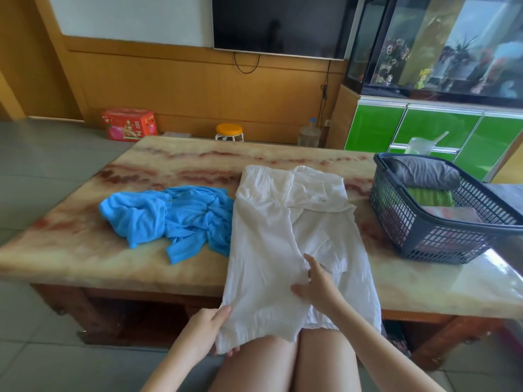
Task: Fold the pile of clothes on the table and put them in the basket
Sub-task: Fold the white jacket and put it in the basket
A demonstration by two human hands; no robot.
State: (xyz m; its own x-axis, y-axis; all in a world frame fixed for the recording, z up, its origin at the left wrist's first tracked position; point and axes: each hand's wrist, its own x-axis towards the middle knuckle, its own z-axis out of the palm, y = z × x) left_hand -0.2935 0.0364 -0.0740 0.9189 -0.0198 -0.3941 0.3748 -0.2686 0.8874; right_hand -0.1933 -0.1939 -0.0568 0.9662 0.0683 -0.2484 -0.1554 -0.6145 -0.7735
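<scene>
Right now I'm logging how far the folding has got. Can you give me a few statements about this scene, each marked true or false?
1. The left hand grips a lower corner of the white garment. True.
2. The blue garment lies folded in the basket. False: it lies crumpled on the table, left of the white garment.
3. The basket already holds clothes. True: a grey piece and a green piece show in it.
4. The white garment lies wholly on the table. False: its near end hangs over the table's front edge.
5. The right hand is on the white garment. True.
</scene>
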